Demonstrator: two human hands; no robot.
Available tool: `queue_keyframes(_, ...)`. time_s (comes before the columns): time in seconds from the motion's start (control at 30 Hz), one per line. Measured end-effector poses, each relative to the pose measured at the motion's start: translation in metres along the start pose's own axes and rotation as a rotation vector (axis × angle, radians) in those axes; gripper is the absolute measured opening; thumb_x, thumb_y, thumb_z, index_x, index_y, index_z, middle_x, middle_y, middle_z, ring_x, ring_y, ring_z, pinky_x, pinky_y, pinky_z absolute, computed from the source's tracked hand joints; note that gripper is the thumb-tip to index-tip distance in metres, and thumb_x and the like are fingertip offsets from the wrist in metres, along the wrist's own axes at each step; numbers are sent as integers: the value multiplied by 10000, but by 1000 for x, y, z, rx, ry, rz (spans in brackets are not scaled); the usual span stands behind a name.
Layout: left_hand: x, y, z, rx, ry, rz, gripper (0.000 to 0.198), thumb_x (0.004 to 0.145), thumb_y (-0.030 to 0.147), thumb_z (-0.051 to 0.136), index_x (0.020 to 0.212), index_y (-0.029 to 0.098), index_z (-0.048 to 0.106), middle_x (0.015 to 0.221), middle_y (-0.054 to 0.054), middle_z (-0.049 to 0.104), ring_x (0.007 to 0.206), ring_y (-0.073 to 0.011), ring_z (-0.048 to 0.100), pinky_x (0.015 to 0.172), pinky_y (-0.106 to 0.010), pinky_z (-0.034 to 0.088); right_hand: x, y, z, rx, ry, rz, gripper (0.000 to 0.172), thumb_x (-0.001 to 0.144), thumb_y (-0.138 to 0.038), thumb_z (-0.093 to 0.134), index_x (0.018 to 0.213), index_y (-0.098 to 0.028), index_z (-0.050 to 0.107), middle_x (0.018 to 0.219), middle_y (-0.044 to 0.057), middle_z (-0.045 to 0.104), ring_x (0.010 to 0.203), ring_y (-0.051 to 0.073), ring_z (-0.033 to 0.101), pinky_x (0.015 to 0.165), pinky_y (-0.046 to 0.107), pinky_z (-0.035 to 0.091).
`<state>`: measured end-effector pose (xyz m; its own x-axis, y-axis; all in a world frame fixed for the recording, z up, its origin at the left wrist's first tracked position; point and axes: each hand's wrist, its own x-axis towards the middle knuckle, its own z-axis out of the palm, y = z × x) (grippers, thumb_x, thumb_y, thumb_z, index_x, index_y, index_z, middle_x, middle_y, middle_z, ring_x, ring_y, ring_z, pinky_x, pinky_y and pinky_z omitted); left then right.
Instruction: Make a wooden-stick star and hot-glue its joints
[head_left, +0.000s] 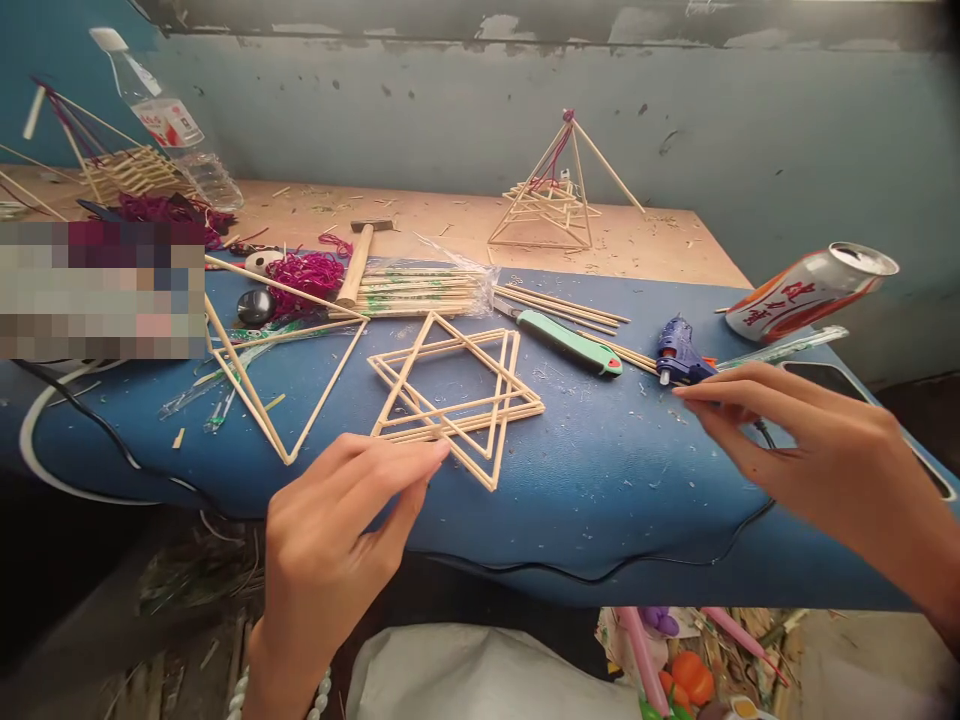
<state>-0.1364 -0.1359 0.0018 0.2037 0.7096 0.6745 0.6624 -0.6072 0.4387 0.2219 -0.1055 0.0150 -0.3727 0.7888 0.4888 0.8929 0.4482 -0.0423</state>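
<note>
On the blue desk mat [600,480], the left grip [330,540] touches the near side of the wide bamboo star frame [457,421], its hold unclear. The right grip [817,450], open and empty, hovers just beside the hot glue gun [682,352], to the star's right.

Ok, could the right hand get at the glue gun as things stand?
Probably yes: the right hand has its fingertips right beside the glue gun, and nothing appears to lie between them.

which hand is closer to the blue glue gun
Right. The right hand has its fingertips right at the blue hot glue gun; the left hand is far to its left, at the wooden stick star frame.
</note>
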Motion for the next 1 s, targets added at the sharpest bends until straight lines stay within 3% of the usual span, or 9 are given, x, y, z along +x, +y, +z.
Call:
queue_keyframes(0.13,4,9,3,-27,94,-19,202,903,136,674,1038,279,719,885,8,778,793,-184,721,700,-349,608,-3,6,-2,-147,3,60,183,937,-201,615,1101,-250,683,897,4,767,660,149,703,611,262,496)
queue_keyframes(0.27,1,5,6,-63,126,24,227,882,92,677,1028,261,719,778,20,740,691,-149,687,646,-304,581,8,-3,2,-123,-9,-52,173,945,-187,598,1083,-243,688,961,15,776,742,169,734,607,267,475)
queue_keyframes(0.33,-3,-4,7,-28,180,-38,261,861,42,679,1023,243,716,763,26,720,648,-121,653,627,-272,556,19,-10,5,-108,-11,-110,154,961,-199,589,1068,-232,694,957,9,767,657,133,694,569,257,441)
queue_keyframes(0.43,-9,-21,7,78,252,-152,250,867,61,684,1044,234,716,815,22,740,588,-97,623,607,-247,538,45,-22,8,-18,-65,-161,195,996,-275,561,1110,-207,703,730,-21,706,477,90,551,511,245,388)
queue_keyframes(0.6,-13,-34,11,103,238,-209,336,937,96,577,1222,240,682,896,-7,773,574,-91,634,601,-236,525,111,-55,18,391,-358,-193,256,1016,-307,499,1092,-212,724,503,-70,517,413,88,426,470,242,298)
queue_keyframes(0.67,-13,-36,13,101,229,-213,330,944,97,548,1215,229,682,853,-4,756,554,-86,597,593,-242,498,138,-73,26,502,-490,-219,246,993,-258,509,1057,-196,738,490,-71,516,420,82,419,479,234,288)
queue_keyframes(0.77,-12,-38,13,105,191,-181,285,929,81,542,1117,221,704,766,-1,697,602,-114,574,621,-275,471,168,-96,43,470,-627,-254,221,936,-181,553,996,-184,766,524,-49,573,440,80,428,513,233,299)
queue_keyframes(1.0,-8,-44,9,228,143,-137,259,859,55,619,1037,221,708,906,-42,703,820,-184,606,766,-345,480,183,-112,74,425,-844,-288,281,893,-167,592,1112,-197,766,740,30,727,577,123,586,561,230,361)
